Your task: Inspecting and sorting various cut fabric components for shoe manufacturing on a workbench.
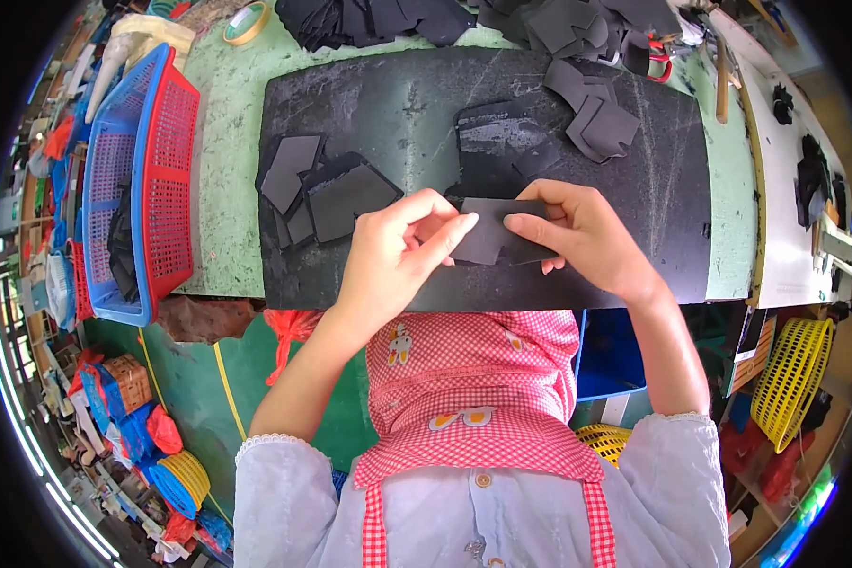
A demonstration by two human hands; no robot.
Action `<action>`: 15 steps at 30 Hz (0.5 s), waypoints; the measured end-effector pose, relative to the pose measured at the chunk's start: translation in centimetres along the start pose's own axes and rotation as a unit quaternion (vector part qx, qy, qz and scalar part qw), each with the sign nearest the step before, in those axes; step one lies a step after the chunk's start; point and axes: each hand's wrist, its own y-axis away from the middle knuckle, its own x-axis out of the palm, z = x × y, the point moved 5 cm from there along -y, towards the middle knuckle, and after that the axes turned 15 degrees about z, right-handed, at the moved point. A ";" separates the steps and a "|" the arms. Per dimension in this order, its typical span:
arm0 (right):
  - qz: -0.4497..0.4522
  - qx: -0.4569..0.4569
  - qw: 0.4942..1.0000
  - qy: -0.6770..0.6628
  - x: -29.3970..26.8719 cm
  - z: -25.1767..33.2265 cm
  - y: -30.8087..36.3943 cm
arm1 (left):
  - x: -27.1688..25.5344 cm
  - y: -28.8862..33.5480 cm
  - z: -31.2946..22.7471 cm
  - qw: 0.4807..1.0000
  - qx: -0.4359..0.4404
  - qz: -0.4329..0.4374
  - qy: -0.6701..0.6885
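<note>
Above the near part of a black work mat [369, 275], both my hands hold one flat black piece of sheet material [488, 232]. My left hand [402, 246] pinches its left side between thumb and fingers. My right hand [587, 232] grips the right side, thumb on top and fingers underneath. Left of my hands lies a loose group of similar cut pieces [350, 201]. Another small stack of cut pieces [601, 123] rests at the right, farther back. Just beyond my hands is a darker flat piece [502, 137] with a scuffed, greyish surface.
Blue and red plastic baskets [170, 180] stand at the table's left, dark pieces inside. Heaps of black pieces [369, 21] lie along the back, near a tape roll [247, 23]. A white side table [795, 189] adjoins on the right, with a yellow basket [793, 379] below.
</note>
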 end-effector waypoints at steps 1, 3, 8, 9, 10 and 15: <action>0.003 -0.010 1.000 0.011 -0.5 -0.9 -0.2 | 0.0 0.1 0.0 0.999 0.025 -0.002 0.028; -0.003 0.001 0.999 0.038 -0.8 -1.6 0.1 | -0.5 0.6 0.2 0.999 -0.020 0.014 0.022; -0.034 0.052 0.996 0.060 -0.1 -1.4 0.0 | -0.5 0.5 1.2 0.994 -0.099 0.024 -0.038; -0.041 0.069 0.994 0.079 -0.2 -1.5 -0.1 | -0.5 0.3 1.2 0.994 -0.101 0.024 -0.037; -0.040 0.069 0.994 0.078 -0.2 -1.6 -0.2 | -0.5 0.1 1.3 0.992 -0.115 0.032 -0.031; -0.060 0.035 0.991 0.117 0.0 -1.7 -0.3 | -0.6 -0.4 1.6 0.984 -0.170 0.054 -0.018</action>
